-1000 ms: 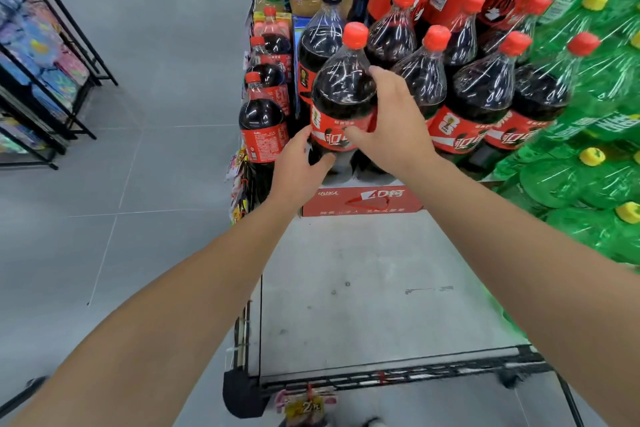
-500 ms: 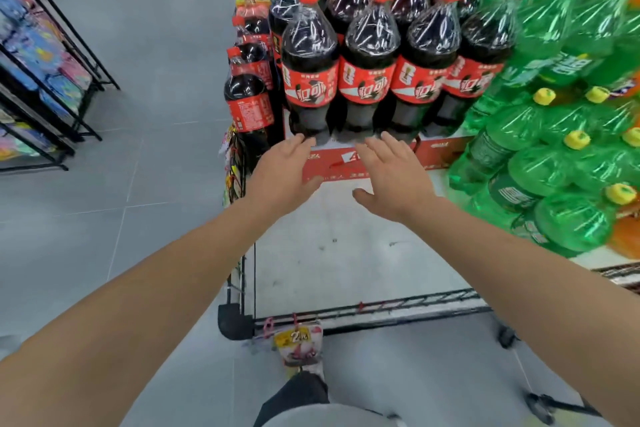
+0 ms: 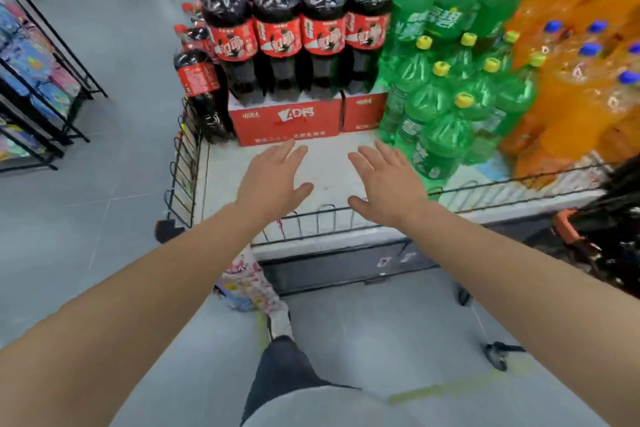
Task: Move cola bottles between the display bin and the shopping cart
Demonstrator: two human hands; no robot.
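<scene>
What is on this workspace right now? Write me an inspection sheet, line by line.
Surface: white display bin floor, bare patch in front.
Job's things: cola bottles upright on red cartons.
Clutter: green bottles, orange bottles at right.
Grippers: left hand and right hand open, holding nothing, above the bin.
Cables: nothing seen.
Surroundings: grey floor, black rack at left.

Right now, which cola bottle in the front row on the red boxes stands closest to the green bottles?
The rightmost cola bottle of the four; its right side borders the green bottles.
</scene>
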